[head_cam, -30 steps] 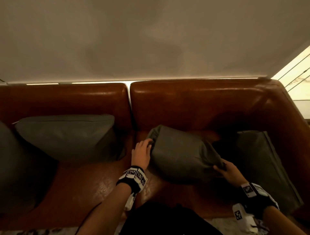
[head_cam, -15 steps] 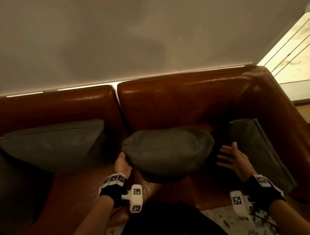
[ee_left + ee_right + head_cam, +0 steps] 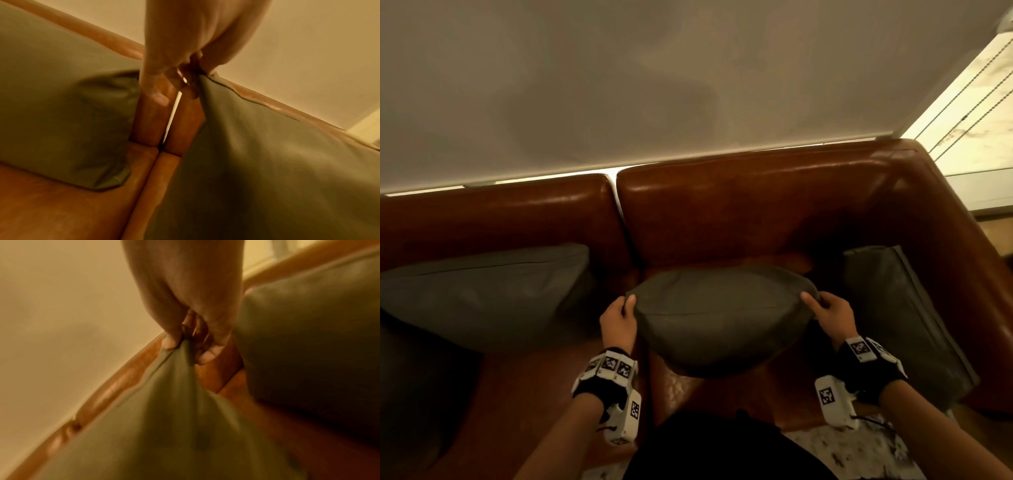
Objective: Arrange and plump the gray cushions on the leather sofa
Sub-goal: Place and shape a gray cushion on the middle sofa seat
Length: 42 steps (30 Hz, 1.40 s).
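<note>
A gray cushion (image 3: 717, 318) stands on its lower edge on the brown leather sofa (image 3: 739, 212), in front of the right backrest. My left hand (image 3: 619, 317) pinches its upper left corner, and my right hand (image 3: 828, 310) pinches its upper right corner. In the left wrist view the left hand (image 3: 185, 81) has fingers curled round the corner of the gray cushion (image 3: 267, 162). In the right wrist view the right hand (image 3: 189, 344) bunches the fabric of the same cushion (image 3: 164, 426) between thumb and fingers.
Another gray cushion (image 3: 482, 294) leans on the left backrest, a third (image 3: 900, 318) against the right armrest. A pale roller blind (image 3: 654, 85) hangs behind the sofa. A window (image 3: 969, 113) is at the far right. A patterned rug (image 3: 859, 455) lies below.
The cushion went from lying slumped to standing between both hands. My right hand, open beside it half a second ago, now pinches its right corner; my left hand rose to the left corner.
</note>
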Each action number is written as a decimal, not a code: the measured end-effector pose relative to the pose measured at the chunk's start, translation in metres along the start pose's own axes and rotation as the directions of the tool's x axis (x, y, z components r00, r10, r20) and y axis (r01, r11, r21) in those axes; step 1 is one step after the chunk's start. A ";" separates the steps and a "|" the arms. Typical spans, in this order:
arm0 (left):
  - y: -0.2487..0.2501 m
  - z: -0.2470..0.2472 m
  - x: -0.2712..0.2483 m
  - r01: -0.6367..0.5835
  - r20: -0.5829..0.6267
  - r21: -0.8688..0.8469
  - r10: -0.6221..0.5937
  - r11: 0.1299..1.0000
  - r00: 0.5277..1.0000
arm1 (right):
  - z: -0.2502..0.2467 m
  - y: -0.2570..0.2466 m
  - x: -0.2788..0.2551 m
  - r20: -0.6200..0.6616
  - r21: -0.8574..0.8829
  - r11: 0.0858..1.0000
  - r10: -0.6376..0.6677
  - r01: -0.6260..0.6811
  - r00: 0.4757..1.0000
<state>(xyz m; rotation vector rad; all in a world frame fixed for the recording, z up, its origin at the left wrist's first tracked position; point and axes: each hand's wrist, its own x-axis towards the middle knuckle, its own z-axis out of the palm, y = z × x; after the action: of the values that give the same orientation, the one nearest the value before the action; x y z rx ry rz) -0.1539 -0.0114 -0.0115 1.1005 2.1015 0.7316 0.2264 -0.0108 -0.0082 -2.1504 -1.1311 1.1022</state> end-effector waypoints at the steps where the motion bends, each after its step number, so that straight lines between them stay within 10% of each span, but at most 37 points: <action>1: 0.002 0.006 -0.002 -0.032 0.008 -0.008 0.032 0.999 0.999 | 0.004 -0.004 -0.001 -0.016 0.051 0.998 0.034 -0.033 0.999; 7: 0.016 0.013 -0.015 -0.142 0.011 -0.003 0.142 0.990 0.990 | 0.039 -0.048 -0.010 0.030 -0.112 0.978 -0.173 0.176 0.984; 10: 0.005 -0.021 -0.004 -0.061 -0.131 -0.104 0.047 0.993 0.990 | 0.002 -0.031 -0.008 -0.151 0.137 0.990 -0.003 0.024 0.988; 20: -0.015 -0.019 -0.001 0.088 -0.021 -0.047 -0.089 0.995 0.996 | 0.004 -0.032 -0.004 0.133 0.307 0.901 0.279 -0.307 0.951; 27: -0.011 -0.014 0.000 0.034 -0.026 -0.059 -0.036 0.998 0.999 | 0.037 -0.057 -0.019 -0.167 -0.191 0.982 -0.032 0.000 0.985; 35: -0.013 -0.021 0.008 0.069 -0.011 -0.097 -0.070 0.993 0.997 | 0.013 -0.033 -0.029 0.110 0.386 0.902 0.163 -0.193 0.981; 42: -0.018 -0.026 0.008 0.094 -0.145 -0.114 -0.110 0.989 0.983 | 0.025 -0.041 -0.038 -0.277 0.077 0.994 0.095 -0.077 0.956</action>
<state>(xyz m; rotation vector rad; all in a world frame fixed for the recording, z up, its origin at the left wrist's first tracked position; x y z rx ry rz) -0.1861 -0.0185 -0.0100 0.8967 2.1986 0.8906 0.1741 -0.0193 0.0229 -2.2359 -0.8686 0.8230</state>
